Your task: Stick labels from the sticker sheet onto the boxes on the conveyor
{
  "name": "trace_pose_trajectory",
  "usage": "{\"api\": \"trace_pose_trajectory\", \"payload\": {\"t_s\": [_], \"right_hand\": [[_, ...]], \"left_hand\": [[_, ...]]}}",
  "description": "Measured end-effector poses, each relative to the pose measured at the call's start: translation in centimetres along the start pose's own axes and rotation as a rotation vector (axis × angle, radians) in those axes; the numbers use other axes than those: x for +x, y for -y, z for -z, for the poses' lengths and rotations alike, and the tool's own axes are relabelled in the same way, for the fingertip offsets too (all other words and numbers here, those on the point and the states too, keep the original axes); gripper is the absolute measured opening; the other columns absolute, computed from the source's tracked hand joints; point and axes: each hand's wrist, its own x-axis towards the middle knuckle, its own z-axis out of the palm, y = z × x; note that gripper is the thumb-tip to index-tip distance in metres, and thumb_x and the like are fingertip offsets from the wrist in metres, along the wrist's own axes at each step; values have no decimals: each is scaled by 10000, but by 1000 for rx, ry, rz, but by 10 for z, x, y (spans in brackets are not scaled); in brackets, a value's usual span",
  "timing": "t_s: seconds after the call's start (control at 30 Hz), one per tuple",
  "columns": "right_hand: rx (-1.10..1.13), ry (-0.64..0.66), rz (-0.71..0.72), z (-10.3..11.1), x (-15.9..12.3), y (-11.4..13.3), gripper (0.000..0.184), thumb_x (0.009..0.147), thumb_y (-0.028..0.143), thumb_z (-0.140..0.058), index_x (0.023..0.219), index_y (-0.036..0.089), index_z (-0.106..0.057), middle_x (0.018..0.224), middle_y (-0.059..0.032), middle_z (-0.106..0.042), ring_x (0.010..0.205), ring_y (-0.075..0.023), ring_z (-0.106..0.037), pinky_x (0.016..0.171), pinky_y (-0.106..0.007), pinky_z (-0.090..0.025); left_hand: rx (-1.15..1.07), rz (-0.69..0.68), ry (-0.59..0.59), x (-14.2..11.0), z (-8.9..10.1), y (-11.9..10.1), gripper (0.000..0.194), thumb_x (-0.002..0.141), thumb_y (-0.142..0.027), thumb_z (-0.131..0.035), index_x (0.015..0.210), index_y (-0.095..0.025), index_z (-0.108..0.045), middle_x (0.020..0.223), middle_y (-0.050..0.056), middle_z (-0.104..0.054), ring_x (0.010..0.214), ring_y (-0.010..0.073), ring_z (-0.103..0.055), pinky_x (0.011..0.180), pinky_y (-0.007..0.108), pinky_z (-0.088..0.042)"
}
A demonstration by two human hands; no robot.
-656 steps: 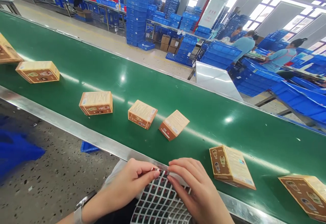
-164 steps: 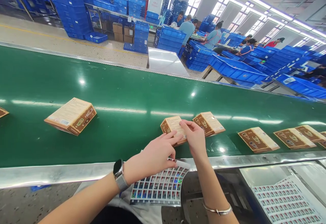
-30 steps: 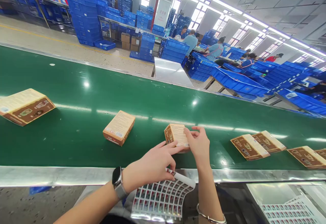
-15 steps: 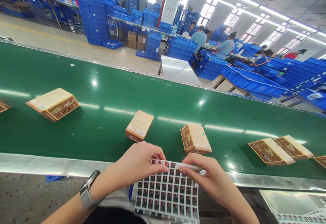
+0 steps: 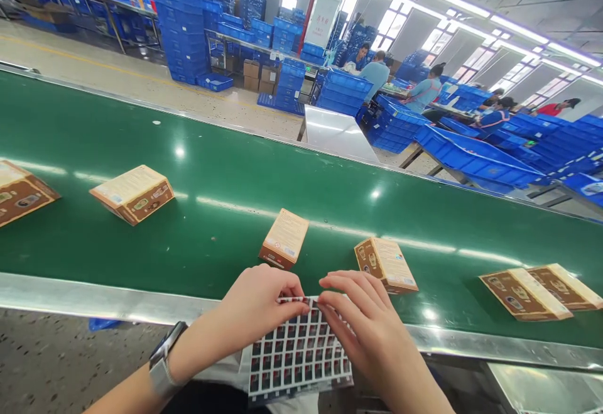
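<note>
A sheet of small stickers (image 5: 296,354) lies on my lap at the conveyor's near rail. My left hand (image 5: 257,304) pinches the sheet's top edge, fingers curled closed. My right hand (image 5: 362,326) rests on the top right of the sheet, its fingertips pressed at the same edge. Just beyond my hands, two small brown boxes lie on the green belt (image 5: 226,169): one (image 5: 284,247) ahead of my left hand, another (image 5: 386,264) close to my right hand.
More boxes lie along the belt, one at the left (image 5: 132,193) and a pair at the right (image 5: 539,285). A metal rail (image 5: 94,301) edges the belt. Stacked blue crates (image 5: 181,21) and other workers (image 5: 374,75) fill the hall behind.
One second ago both hands were on a box on the belt; they came back to the sticker sheet. The boxes have drifted right along the belt.
</note>
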Motion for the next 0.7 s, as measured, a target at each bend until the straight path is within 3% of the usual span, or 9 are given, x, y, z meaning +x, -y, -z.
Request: {"api": "trace_pose_trajectory", "payload": {"t_s": [0.1, 0.2, 0.23, 0.27, 0.33, 0.47, 0.6, 0.63, 0.7], "right_hand": [[206, 44, -101, -1, 1, -6, 165, 951, 173, -532, 883, 272, -645, 974, -57, -728, 964, -244, -681, 825, -402, -544], [445, 6, -369, -17, 8, -35, 102, 943, 329, -560, 911, 274, -639, 1068, -67, -720, 1034, -249, -671, 868, -411, -550], [477, -52, -470, -26, 13, -48, 159, 922, 384, -579, 1020, 273, -638, 1122, -78, -711, 1079, -260, -657, 908, -436, -535], [505, -86, -565, -37, 19, -62, 332, 874, 432, -633, 1162, 271, -599, 1215, -96, -677, 1142, -276, -628, 941, -461, -519], [626, -35, -662, -59, 31, -84, 665, 783, 458, -709, 1372, 267, -467, 1321, -113, -614, 1199, -287, -593, 995, -493, -481], [872, 189, -630, -83, 50, -97, 864, 718, 406, -774, 1472, 274, -373, 1326, -88, -594, 1185, -251, -602, 1060, -464, -435], [1011, 358, -536, -76, 55, -82, 937, 665, 346, -834, 1485, 296, -383, 1356, -83, -590, 1151, -243, -630, 1057, -451, -453], [1032, 348, -540, -73, 54, -79, 907, 667, 350, -835, 1469, 305, -414, 1372, -83, -586, 1161, -247, -628, 1053, -452, -460], [1035, 208, -604, -67, 49, -73, 755, 691, 387, -822, 1380, 307, -527, 1381, -81, -594, 1214, -260, -601, 1051, -455, -466]], "left_hand": [[-56, 48, -24, 2, 1, 4, 160, 823, -297, -655, 718, -196, -722, 661, -19, -686, 641, 148, -593, 585, 227, -377], [-145, 56, -24, 1, 2, 9, 121, 791, -242, -652, 700, -189, -712, 667, -21, -694, 645, 146, -608, 605, 223, -398], [-174, 50, -16, 0, 2, 11, 115, 783, -232, -654, 692, -188, -710, 661, -24, -693, 643, 143, -612, 609, 220, -401], [-197, 43, -10, -1, 1, 12, 115, 779, -228, -657, 685, -188, -711, 656, -27, -692, 640, 141, -613, 611, 218, -402], [-211, 41, -3, -4, 1, 14, 129, 786, -239, -661, 681, -189, -718, 653, -30, -691, 629, 135, -608, 610, 216, -399], [-159, 45, -24, -9, 0, 14, 182, 826, -274, -659, 685, -191, -740, 638, -27, -686, 611, 131, -586, 592, 220, -382], [-128, -23, -46, -13, -3, 15, 129, 828, -253, -708, 725, -200, -763, 676, -18, -728, 652, 143, -624, 628, 225, -433], [-104, -88, -57, -14, -4, 17, 102, 821, -241, -729, 733, -206, -766, 743, -7, -754, 721, 158, -650, 680, 235, -464], [-17, -249, -90, -16, -6, 20, 71, 804, -212, -767, 733, -219, -766, 1009, 23, -779, 970, 211, -664, 864, 293, -495]]}}
